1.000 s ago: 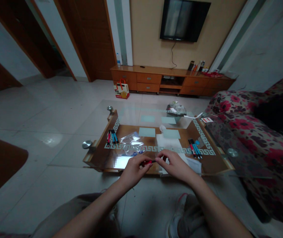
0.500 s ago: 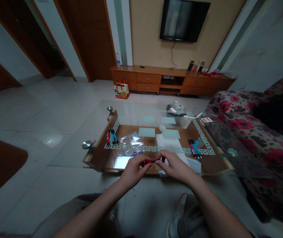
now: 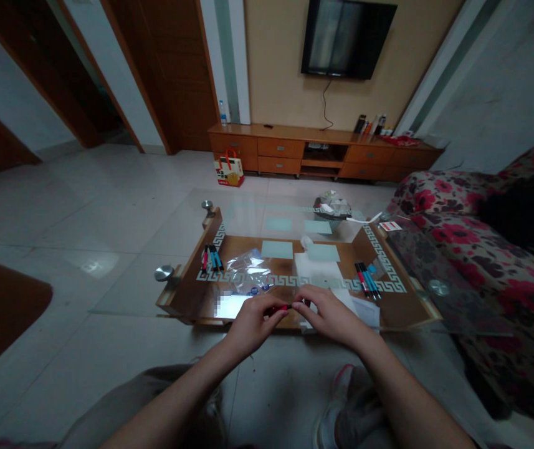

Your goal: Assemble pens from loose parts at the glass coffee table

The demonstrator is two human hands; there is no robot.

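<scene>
Above the near edge of the glass table (image 3: 126, 274), both hands meet at a small red and black pen (image 3: 285, 307). My left hand (image 3: 255, 317) is closed around its red part, with much of the barrel hidden by the fingers. The fingertips of my right hand (image 3: 325, 307) pinch the dark end. To the left lies a group of red, black and blue pens (image 3: 213, 258). Another group of red, black and blue pens (image 3: 367, 280) lies to the right. A crumpled clear plastic bag (image 3: 248, 269) is just beyond my left hand.
A bright white screen or sheet (image 3: 233, 306) lies left of my hands. White paper (image 3: 366, 312) is at the right. Farther back on the glass stands a dark tray with crumpled plastic (image 3: 334, 207). A floral sofa (image 3: 463, 231) borders the right side, and metal knobs (image 3: 164, 272) stick up.
My right hand has shifted slightly left toward my left hand, so less of the pen's dark part shows between them. The pens on the table have not moved.
</scene>
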